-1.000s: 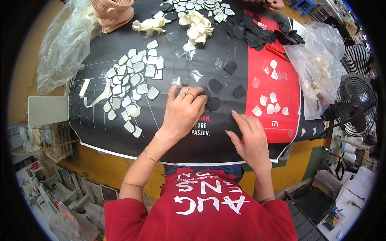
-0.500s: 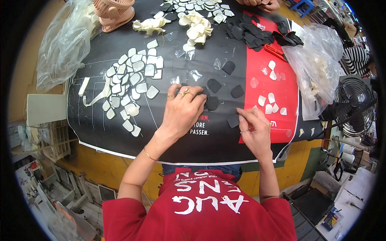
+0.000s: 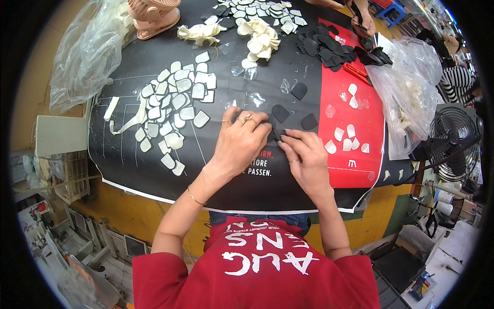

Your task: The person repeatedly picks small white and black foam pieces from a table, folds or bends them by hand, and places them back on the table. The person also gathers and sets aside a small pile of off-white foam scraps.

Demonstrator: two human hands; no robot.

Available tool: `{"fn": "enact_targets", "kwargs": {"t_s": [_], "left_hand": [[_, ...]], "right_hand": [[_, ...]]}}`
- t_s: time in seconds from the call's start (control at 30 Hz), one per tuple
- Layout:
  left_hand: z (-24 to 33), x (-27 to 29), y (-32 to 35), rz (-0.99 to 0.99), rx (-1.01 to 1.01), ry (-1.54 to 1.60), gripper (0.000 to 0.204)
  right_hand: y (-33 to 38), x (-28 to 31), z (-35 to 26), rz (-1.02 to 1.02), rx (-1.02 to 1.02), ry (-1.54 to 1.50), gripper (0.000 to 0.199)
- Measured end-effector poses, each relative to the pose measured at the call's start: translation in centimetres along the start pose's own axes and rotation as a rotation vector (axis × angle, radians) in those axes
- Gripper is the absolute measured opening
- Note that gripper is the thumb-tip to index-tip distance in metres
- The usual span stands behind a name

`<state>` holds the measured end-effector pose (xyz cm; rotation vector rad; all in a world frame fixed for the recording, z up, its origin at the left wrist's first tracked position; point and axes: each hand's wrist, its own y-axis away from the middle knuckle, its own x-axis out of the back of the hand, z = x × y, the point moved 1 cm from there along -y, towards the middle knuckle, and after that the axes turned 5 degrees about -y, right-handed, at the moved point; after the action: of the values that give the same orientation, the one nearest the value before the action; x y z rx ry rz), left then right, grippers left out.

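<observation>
A small black patch with a rounded end [image 3: 278,135] is between my two hands, low over the black sheet. My left hand [image 3: 242,138] is closed, its bent fingertips at the patch's left edge and partly hiding it. The thumb and fingers of my right hand [image 3: 307,157] pinch the patch's right side. Just beyond my fingers lie loose black patches, one [image 3: 280,113] close by, another [image 3: 309,121] to the right and a third [image 3: 299,91] farther back. To the left spreads a heap of white patches with dark edges [image 3: 180,100].
Cream patches [image 3: 262,38] and a black pile [image 3: 327,47] lie at the back, near red-handled scissors [image 3: 356,73]. Another person's hand [image 3: 364,23] is at the far right. Plastic bags [image 3: 85,56] and a pink fan [image 3: 153,15] stand left; a black fan [image 3: 453,136] stands right.
My right hand has moved left from the red area's edge to meet my left hand, bringing a black patch. The other person's hand has moved right, and the view has shifted slightly.
</observation>
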<state>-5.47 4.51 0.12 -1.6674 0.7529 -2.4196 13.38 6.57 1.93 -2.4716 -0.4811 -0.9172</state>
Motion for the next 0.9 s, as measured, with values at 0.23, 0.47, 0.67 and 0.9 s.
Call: {"fn": "enact_targets", "kwargs": {"t_s": [0.23,0.47,0.67,0.9], "left_hand": [[-0.5,1.1,-1.2,0.023,0.099,0.06,0.019],[4.2,3.0,1.1,-0.231,0.679,1.04,0.028],[4.3,3.0,2.1,-0.308,0.765,1.523,0.031],[4.5,2.4,2.2,-0.239,0.844,1.508,0.025]], "right_hand": [[0.4,1.6,0.4,0.189,-0.072,-0.042,0.012],[1.5,1.8,-1.2,0.214,0.241,0.042,0.017],[1.4,2.0,-1.2,0.156,0.349,-0.047,0.022],[1.3,1.3,-1.3,0.194,-0.144,-0.35,0.018]]}}
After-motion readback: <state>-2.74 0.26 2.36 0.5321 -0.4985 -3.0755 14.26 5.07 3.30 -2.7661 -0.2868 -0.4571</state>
